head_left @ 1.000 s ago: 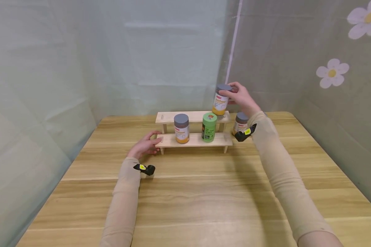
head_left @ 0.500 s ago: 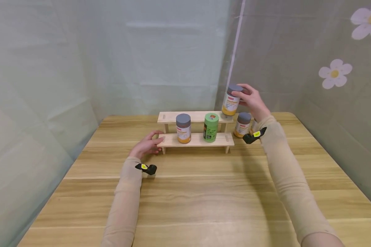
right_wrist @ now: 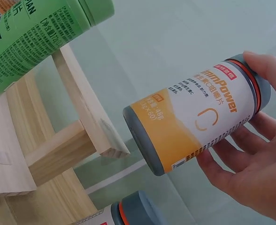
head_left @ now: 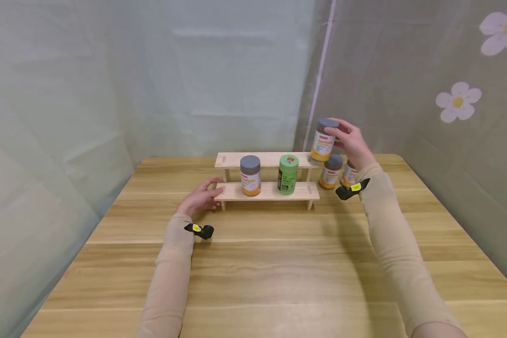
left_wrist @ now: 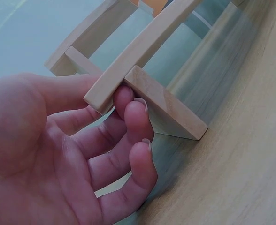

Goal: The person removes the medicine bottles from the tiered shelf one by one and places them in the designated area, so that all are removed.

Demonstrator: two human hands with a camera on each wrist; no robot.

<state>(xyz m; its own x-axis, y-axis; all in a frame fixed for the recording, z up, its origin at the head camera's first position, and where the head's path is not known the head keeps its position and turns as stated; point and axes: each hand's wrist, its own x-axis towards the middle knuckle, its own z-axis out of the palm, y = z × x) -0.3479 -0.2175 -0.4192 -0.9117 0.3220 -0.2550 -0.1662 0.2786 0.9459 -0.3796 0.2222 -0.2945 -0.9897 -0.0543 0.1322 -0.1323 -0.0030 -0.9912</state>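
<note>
My right hand grips a supplement bottle near its grey lid, thumb on one side and fingers on the other. This bottle has a white and orange label and hangs off the right end of the upper tier of a two-tier wooden shelf. In the right wrist view the bottle's base is apart from the tier's end. My left hand pinches the left end of the lower tier, with curled fingertips underneath beside the leg. On that tier stand another grey-lidded bottle and a green bottle.
Two more grey-lidded bottles, one nearer and one partly behind the right wrist, stand on the wooden table right of the shelf. Pale curtains hang behind the table and at both sides.
My right hand has carried the bottle rightward and slightly down, from over the upper tier's right end to just past it. The left hand keeps its hold on the shelf.
</note>
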